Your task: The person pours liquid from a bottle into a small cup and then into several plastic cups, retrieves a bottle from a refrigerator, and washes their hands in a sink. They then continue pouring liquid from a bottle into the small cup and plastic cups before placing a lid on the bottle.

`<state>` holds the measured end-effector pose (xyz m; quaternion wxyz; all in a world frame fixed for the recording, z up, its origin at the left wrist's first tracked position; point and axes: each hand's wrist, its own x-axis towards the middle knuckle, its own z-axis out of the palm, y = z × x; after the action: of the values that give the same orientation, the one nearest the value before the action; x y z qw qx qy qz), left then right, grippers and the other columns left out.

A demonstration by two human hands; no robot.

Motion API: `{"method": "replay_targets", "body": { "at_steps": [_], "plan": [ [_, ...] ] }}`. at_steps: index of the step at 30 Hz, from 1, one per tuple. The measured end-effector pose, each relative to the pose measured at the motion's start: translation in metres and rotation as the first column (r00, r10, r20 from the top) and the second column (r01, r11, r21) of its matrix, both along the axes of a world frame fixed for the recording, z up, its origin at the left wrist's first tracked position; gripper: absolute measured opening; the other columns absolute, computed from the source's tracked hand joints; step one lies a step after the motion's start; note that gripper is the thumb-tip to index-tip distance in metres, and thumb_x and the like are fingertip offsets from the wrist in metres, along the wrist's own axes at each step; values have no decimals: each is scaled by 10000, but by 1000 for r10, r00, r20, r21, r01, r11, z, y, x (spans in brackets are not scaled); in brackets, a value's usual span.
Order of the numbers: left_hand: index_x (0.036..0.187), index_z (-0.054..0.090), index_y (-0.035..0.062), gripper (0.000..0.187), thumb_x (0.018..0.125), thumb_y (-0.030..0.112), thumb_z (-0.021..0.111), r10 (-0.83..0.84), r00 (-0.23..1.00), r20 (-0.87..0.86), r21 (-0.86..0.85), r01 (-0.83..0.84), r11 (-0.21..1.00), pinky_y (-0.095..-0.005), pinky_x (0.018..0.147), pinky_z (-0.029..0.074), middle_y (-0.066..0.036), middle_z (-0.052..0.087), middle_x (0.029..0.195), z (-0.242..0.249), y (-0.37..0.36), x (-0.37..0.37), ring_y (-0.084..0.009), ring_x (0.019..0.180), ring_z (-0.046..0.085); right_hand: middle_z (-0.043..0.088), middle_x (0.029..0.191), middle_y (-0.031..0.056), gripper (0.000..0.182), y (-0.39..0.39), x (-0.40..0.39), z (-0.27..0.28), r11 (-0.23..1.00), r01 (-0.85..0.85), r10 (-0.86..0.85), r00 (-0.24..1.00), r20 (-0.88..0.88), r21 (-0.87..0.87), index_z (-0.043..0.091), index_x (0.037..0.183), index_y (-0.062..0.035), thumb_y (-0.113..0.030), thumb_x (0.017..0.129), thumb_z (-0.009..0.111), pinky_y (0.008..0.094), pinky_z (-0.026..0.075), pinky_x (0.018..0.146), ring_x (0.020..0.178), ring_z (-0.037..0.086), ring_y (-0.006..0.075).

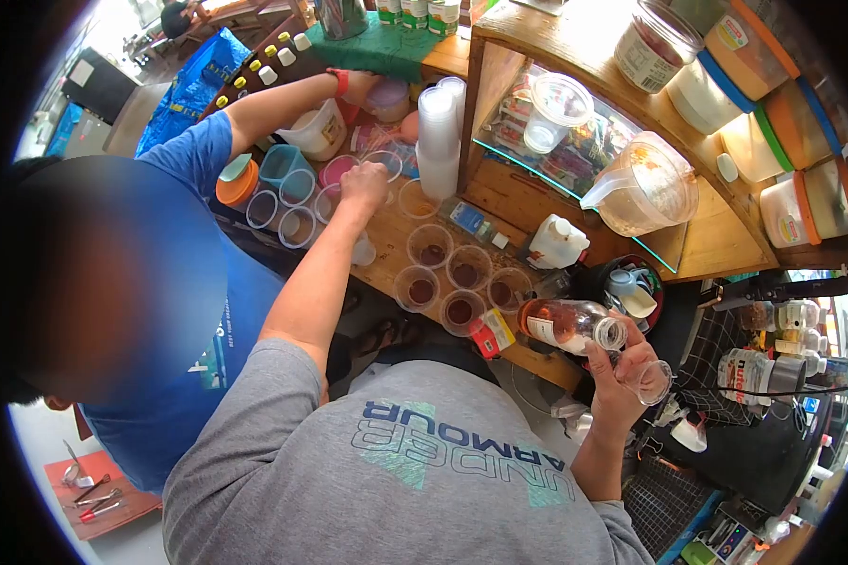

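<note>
My left hand [364, 185] reaches across the wooden counter, its fingers closed at the rim of a clear plastic cup [386, 160]. More clear cups [297, 226] stand to its left. In my right hand [620, 369] are a glass bottle [565, 326] of pinkish liquid, tilted with its open mouth towards me, and a small clear measuring cup [652, 382]. Several clear cups with dark liquid, one of them a cup [463, 311] near the bottle, are grouped between my hands. A red and yellow packet [492, 334] lies beside them.
A co-worker in a blue shirt [174, 282] reaches over the counter at left, one hand [356, 87] by a purple-lidded tub [387, 100]. Stacked cups [438, 151] stand at the back. A wooden shelf [575, 42] at right carries a pitcher [645, 188] and lidded containers [749, 47].
</note>
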<state>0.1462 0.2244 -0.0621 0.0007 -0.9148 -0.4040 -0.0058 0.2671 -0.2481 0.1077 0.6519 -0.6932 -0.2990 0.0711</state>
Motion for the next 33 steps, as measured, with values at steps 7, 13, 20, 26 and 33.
{"method": "replay_targets", "body": {
  "at_steps": [7, 13, 20, 26, 33],
  "plan": [
    [928, 780, 54, 174, 870, 120, 630, 26, 996, 88, 93, -34, 995, -490, 799, 629, -191, 781, 937, 34, -27, -7, -390, 928, 775, 704, 1247, 273, 429, -3, 3, 1, 999, -17, 17, 1000, -7, 36, 465, 785, -116, 79, 800, 847, 472, 507, 1075, 1221, 681, 327],
    [901, 773, 112, 123, 860, 192, 690, 41, 957, 289, 107, -75, 991, -497, 751, 616, -166, 775, 904, 80, -71, -28, -383, 856, 765, 709, 1242, 271, 431, -1, 7, 2, 999, -47, 47, 999, 10, 19, 464, 776, -112, 75, 801, 852, 470, 502, 1073, 1203, 687, 312],
    [891, 777, 133, 126, 822, 231, 740, 190, 927, 323, -22, -194, 981, -470, 770, 603, -149, 763, 854, 104, -79, -52, -353, 880, 762, 721, 1212, 269, 434, 3, 10, 7, 995, -92, 91, 995, 44, 35, 464, 772, -111, 58, 801, 862, 461, 500, 1066, 1197, 692, 319],
    [884, 788, 99, 120, 825, 156, 700, -97, 991, -87, -85, 90, 992, -454, 819, 605, -157, 779, 1003, 125, -70, -38, -338, 948, 766, 727, 1200, 256, 435, 10, 13, 9, 992, -125, 122, 991, 56, 37, 465, 777, -119, 60, 794, 862, 464, 496, 1071, 1209, 688, 333],
    [805, 761, 102, 85, 791, 151, 693, -236, 969, -73, -63, 232, 971, -457, 705, 601, -138, 762, 838, 80, -83, -54, -336, 826, 767, 730, 1193, 242, 446, 34, 0, 10, 998, -62, 61, 996, 65, 13, 447, 777, -119, 64, 782, 854, 490, 484, 1087, 1192, 686, 334]
  ]
}}
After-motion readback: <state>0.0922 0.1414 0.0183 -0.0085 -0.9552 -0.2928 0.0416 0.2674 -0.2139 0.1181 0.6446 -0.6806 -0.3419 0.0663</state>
